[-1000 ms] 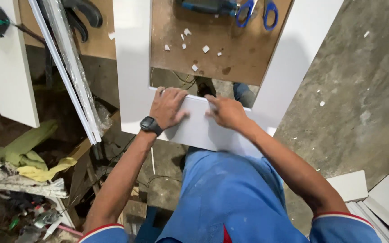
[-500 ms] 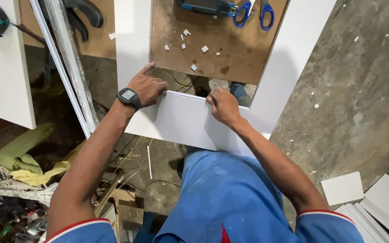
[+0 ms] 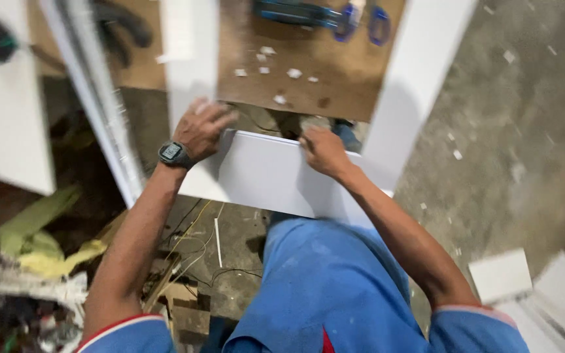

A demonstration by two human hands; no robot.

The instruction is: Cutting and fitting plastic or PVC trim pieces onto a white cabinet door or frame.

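Head: hands [image 3: 204,127] grip panel [image 3: 276,176] edge.

The panel [image 3: 276,176] and frame strips [image 3: 420,85] are white; the counter [image 3: 335,91] is plain brown, the scissors [image 3: 367,19] blue-handled, the watch [image 3: 173,153] black, the shirt [image 3: 322,281] blue with red trim.

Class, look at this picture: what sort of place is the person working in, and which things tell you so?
Probably a small carpentry or panel-fitting workshop. White flat panels form a frame on a brown plywood workbench strewn with white chips, blue-handled tools lie on it, and offcuts litter the rough grey concrete floor.
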